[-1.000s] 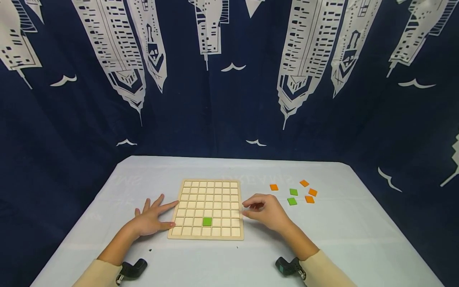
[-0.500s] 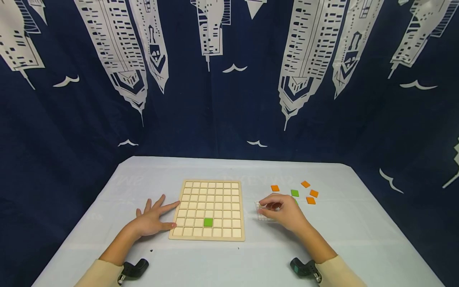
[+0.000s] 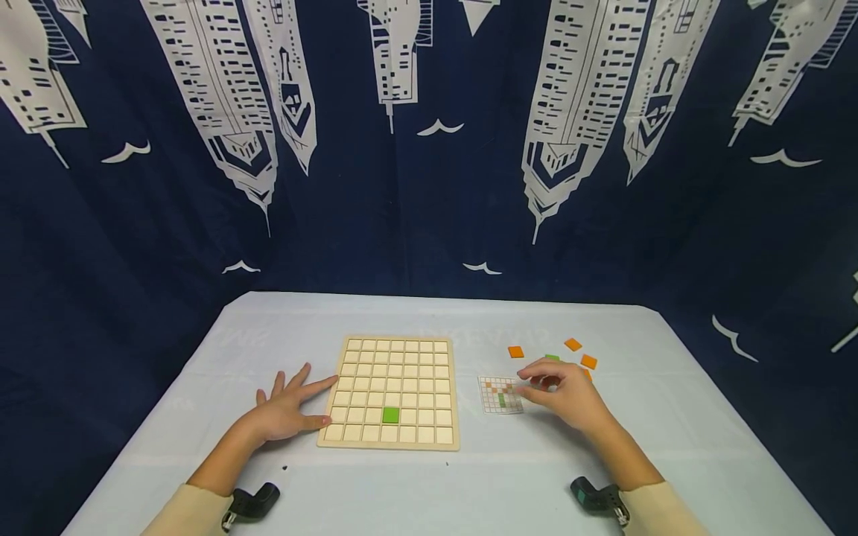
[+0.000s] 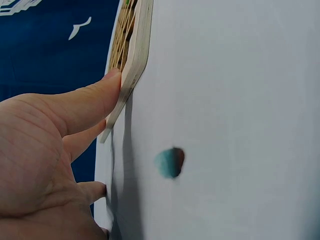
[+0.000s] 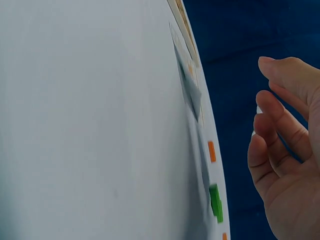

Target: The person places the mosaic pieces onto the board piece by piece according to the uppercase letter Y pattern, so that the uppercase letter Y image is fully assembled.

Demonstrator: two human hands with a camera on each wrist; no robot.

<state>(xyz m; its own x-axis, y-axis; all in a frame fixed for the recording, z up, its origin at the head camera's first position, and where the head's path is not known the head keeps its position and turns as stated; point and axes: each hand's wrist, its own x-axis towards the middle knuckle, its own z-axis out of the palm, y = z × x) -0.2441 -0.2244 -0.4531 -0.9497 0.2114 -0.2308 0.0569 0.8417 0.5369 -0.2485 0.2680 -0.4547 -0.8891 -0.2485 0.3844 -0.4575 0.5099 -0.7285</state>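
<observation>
My left hand (image 3: 281, 413) has its fingers spread at the left edge of a wooden grid board (image 3: 456, 417). In the left wrist view, the thumb (image 4: 100, 97) presses against the board's side. One green square tile (image 3: 391, 415) sits in a cell in the second row from the near edge. My right hand (image 3: 563, 387) hovers with loosely bent fingers, thumb apart, and nothing between them. Its fingertips overlap the right edge of a small printed grid card (image 3: 492, 402) with orange and green squares. Part of the loose tile group is hidden behind this hand.
Loose orange tiles (image 3: 515, 351) lie beyond the right hand, along with a partly covered green tile (image 3: 552, 358). A dark speck (image 3: 284, 467) is on the white table (image 3: 375, 491). A navy patterned curtain (image 3: 415, 193) hangs behind.
My right hand has moved right, from the board's right edge to past the card. The card has come into view, while some loose tiles are now covered. The left hand stays at the board.
</observation>
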